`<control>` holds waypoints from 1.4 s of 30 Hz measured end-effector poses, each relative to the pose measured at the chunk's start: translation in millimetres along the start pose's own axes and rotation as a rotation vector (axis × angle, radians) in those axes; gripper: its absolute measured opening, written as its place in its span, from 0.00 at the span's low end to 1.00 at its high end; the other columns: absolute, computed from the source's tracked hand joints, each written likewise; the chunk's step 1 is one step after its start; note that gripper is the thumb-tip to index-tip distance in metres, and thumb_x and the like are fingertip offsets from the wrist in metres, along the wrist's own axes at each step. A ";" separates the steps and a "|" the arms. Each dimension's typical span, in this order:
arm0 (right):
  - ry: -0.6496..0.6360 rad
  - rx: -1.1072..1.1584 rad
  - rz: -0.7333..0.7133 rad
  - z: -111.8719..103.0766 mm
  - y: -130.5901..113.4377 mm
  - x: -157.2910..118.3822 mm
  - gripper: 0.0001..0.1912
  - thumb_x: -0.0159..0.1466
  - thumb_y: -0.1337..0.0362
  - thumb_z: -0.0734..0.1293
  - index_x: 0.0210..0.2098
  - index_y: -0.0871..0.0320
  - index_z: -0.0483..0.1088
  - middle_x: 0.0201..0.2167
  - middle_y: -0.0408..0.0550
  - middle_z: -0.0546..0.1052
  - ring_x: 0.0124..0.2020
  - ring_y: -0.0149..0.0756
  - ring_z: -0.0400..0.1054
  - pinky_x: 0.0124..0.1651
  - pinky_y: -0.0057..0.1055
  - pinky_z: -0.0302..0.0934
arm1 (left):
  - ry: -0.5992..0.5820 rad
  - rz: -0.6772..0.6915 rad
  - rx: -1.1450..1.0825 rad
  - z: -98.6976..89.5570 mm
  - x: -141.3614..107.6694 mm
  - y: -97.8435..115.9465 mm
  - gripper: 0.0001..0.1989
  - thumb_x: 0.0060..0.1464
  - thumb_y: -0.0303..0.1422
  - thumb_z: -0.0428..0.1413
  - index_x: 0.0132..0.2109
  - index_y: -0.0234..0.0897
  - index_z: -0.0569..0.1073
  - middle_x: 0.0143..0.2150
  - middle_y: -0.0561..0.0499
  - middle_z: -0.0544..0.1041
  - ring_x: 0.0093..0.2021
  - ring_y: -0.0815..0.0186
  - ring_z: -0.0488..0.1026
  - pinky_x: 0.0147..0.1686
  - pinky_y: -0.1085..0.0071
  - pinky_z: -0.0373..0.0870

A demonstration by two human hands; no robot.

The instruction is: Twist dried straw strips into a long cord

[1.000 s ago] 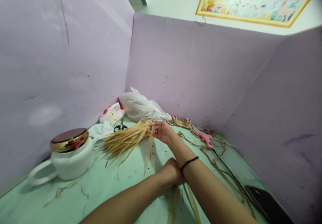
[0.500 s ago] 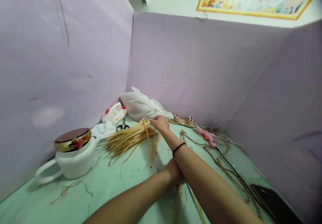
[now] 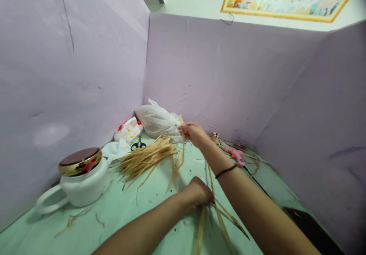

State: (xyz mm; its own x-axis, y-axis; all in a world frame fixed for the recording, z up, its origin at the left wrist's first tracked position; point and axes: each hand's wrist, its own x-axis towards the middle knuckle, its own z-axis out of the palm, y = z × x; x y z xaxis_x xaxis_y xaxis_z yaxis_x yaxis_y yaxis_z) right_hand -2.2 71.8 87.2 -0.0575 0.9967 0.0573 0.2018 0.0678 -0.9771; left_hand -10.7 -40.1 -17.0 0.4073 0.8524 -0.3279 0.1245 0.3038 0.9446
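My right hand [image 3: 192, 131], with a black band on the wrist, is raised beyond the middle of the table and pinches one pale straw strip [image 3: 181, 156] that hangs down from it. Nearer to me, my left hand [image 3: 202, 194] is closed low over the table around several straw strips [image 3: 201, 228] and the end of a twisted cord [image 3: 211, 178]; its fingertips are mostly hidden. A loose bundle of dry straw strips [image 3: 147, 157] lies left of my right hand.
On the left stands a white mug [image 3: 85, 188] with a gold-rimmed lid. Behind are black scissors [image 3: 138, 145], a tissue pack [image 3: 128, 129] and a white plastic bag [image 3: 157, 121]. At right lie a pink glue gun [image 3: 236, 155] and a dark flat object [image 3: 310, 226].
My right hand has moved right and away from the bundle, with a strip now in its fingers. My left hand has stayed nearly in place, and more strips show beside it.
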 end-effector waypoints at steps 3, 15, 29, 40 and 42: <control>0.022 0.249 -0.056 -61.8 -10.8 -35.6 0.08 0.51 0.73 0.63 0.31 0.59 0.66 0.22 0.42 0.72 0.18 0.22 0.62 0.24 0.20 0.59 | 0.076 -0.130 0.136 -8.1 -9.7 8.4 0.02 0.29 0.25 0.53 0.16 0.32 0.66 0.09 0.57 0.56 0.11 0.76 0.49 0.12 0.76 0.42; -0.071 -0.128 0.254 -120.5 113.6 -162.4 0.05 0.46 0.72 0.64 0.23 0.61 0.71 0.11 0.37 0.64 0.14 0.23 0.53 0.18 0.21 0.45 | -0.068 -0.086 0.241 -9.4 -12.5 13.6 0.11 0.36 0.35 0.52 0.16 0.35 0.60 0.09 0.61 0.52 0.10 0.79 0.43 0.10 0.77 0.37; 0.062 -0.091 0.148 -107.3 134.3 -157.1 0.06 0.48 0.72 0.62 0.24 0.61 0.71 0.20 0.43 0.72 0.21 0.27 0.62 0.24 0.22 0.55 | -0.074 -0.136 0.202 -8.5 -11.8 17.7 0.11 0.35 0.37 0.55 0.19 0.35 0.61 0.11 0.61 0.55 0.10 0.80 0.42 0.10 0.77 0.36; 0.009 0.153 0.376 -96.9 110.7 -164.1 0.02 0.49 0.71 0.64 0.21 0.63 0.68 0.09 0.36 0.62 0.11 0.21 0.52 0.14 0.19 0.47 | -0.075 -0.113 0.213 -9.3 -9.5 14.1 0.11 0.35 0.37 0.55 0.21 0.33 0.65 0.12 0.60 0.57 0.10 0.79 0.45 0.10 0.77 0.37; 0.015 0.112 0.372 -96.8 111.6 -163.1 0.03 0.48 0.71 0.64 0.19 0.63 0.68 0.08 0.35 0.60 0.10 0.20 0.50 0.13 0.19 0.44 | -0.074 -0.109 0.228 -8.7 -9.1 13.0 0.11 0.35 0.38 0.55 0.20 0.33 0.65 0.11 0.60 0.57 0.10 0.79 0.45 0.10 0.77 0.38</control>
State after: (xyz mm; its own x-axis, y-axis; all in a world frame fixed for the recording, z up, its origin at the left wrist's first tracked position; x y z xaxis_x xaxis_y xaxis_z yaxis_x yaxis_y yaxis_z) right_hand 124.4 -78.8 -11.3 0.0137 0.9528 -0.3034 0.0981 -0.3033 -0.9478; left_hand -20.7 -40.2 -1.9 0.4443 0.7839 -0.4337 0.3687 0.2812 0.8860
